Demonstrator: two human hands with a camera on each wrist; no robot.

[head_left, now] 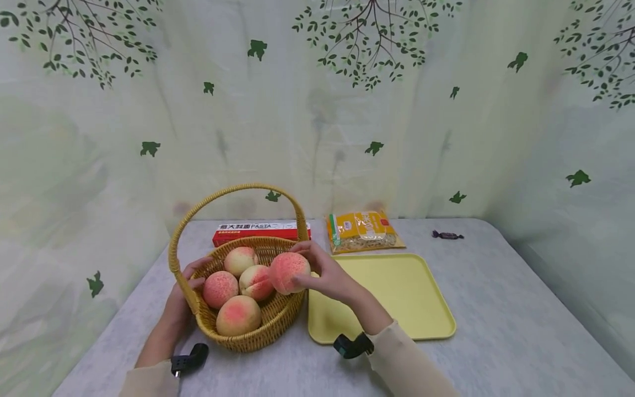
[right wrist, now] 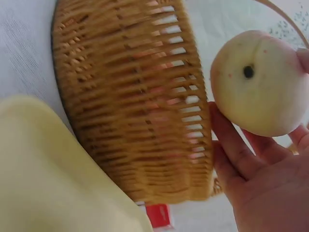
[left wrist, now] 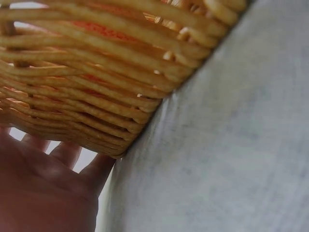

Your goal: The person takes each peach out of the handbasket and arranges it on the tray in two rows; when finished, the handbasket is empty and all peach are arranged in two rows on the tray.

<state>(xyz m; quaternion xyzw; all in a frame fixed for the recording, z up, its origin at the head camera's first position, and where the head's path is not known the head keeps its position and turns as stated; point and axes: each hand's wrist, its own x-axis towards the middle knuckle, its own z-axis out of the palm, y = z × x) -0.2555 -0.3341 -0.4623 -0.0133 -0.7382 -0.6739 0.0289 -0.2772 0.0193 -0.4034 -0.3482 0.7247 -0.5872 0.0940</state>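
Observation:
A round wicker basket (head_left: 283, 314) with a tall arched handle stands on the table, holding several pink and cream peaches (head_left: 238, 316). My left hand (head_left: 179, 298) grips the basket's left rim, its fingers over the edge; the left wrist view shows this hand (left wrist: 48, 183) against the woven side. Above the right rim, my right hand (head_left: 327, 274) holds a peach (head_left: 289, 273) between thumb and fingers. In the right wrist view the pale underside of that peach (right wrist: 265, 96) shows a dark spot, and fingertips of this hand (right wrist: 270, 179) are beside the basket's rim.
A yellow tray (head_left: 392, 298) lies right of the basket, under my right forearm. Behind the basket is a red and white pasta box (head_left: 233, 234). A yellow bag of dry food (head_left: 364, 231) lies behind the tray, and a dark wrapped candy (head_left: 447, 235) farther right.

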